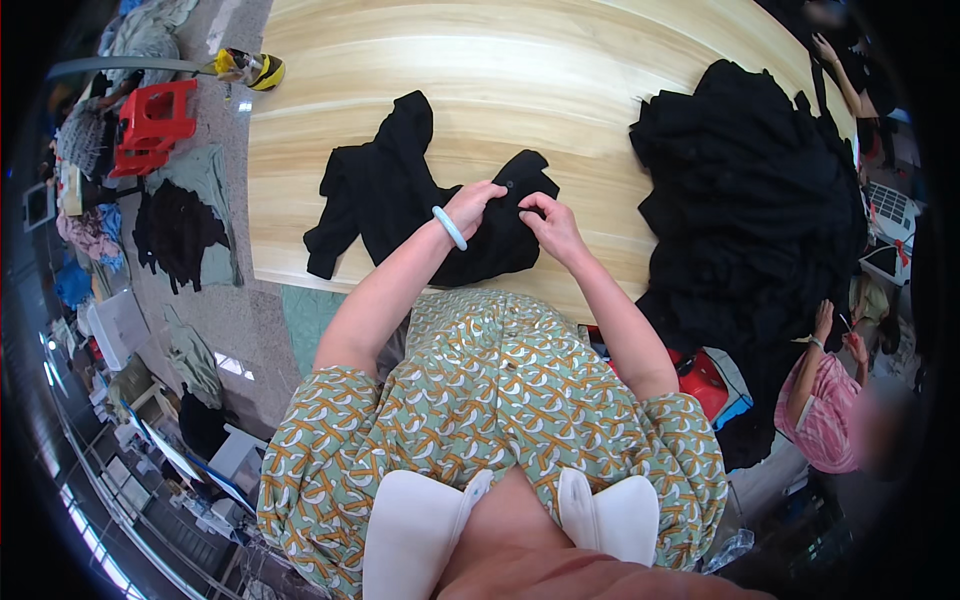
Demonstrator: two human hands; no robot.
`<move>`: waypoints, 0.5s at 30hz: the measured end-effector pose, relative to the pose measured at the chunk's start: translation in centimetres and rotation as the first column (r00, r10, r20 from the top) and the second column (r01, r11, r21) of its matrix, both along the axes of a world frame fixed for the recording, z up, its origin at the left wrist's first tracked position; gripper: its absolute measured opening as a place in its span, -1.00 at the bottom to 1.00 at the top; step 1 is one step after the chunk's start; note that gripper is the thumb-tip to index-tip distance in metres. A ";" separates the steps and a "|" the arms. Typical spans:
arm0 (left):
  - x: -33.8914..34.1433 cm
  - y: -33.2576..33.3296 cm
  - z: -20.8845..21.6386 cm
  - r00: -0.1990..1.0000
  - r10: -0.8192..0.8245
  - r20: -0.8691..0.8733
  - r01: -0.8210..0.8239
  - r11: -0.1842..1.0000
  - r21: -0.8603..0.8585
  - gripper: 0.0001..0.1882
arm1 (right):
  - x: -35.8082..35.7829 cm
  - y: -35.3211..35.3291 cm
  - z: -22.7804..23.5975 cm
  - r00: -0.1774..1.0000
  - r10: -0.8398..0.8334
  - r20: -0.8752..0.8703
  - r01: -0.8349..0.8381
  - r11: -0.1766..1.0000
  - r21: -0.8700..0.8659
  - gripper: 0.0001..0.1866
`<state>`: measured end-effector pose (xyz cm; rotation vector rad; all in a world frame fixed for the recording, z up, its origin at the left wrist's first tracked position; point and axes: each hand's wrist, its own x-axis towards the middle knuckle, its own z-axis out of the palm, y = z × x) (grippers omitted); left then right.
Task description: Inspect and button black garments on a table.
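A black garment (385, 190) lies spread on the pale wooden table in front of me, its sleeves reaching to the left and away. My left hand (470, 210) grips a fold of it, the thumb and fingers close beside a dark round button (509, 184). A pale blue bangle (449, 228) circles my left wrist. My right hand (553, 228) is just right of that, over the garment's edge, with thumb and fingertips pinched together. What those fingertips hold, if anything, is too small to see.
A large heap of black garments (740, 190) covers the table's right side. Beyond the left edge are red stools (155, 125) and clothes on the floor. A yellow-and-black wrapped object (262, 70) sits at the far left corner. Other people work at the right, one in pink (820, 410).
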<state>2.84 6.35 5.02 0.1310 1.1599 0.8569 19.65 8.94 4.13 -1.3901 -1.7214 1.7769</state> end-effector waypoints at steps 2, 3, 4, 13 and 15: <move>0.4 0.1 0.3 0.998 0.065 -0.023 -0.066 0.996 -0.053 -0.85 | -0.1 0.3 0.2 0.999 0.012 0.050 -0.016 0.997 0.077 -0.87; 0.3 0.0 -0.5 0.998 0.065 -0.023 -0.066 0.997 -0.051 -0.85 | -0.2 0.3 0.4 0.999 0.013 0.050 -0.017 0.997 0.079 -0.87; 0.1 -0.2 -2.0 0.957 -0.099 -0.274 0.093 0.995 -0.037 -0.83 | -0.3 0.3 0.6 0.997 0.025 0.075 -0.032 0.994 0.101 -0.88; 0.9 -0.7 -2.7 0.605 -0.247 -0.757 0.512 0.848 0.132 -0.74 | -1.1 0.1 1.0 0.966 0.063 0.249 -0.141 0.940 0.311 -0.86; 0.7 -0.7 -2.5 0.566 -0.283 -0.774 0.560 0.821 0.109 -0.74 | -1.2 0.1 1.2 0.954 0.077 0.290 -0.164 0.943 0.289 -0.86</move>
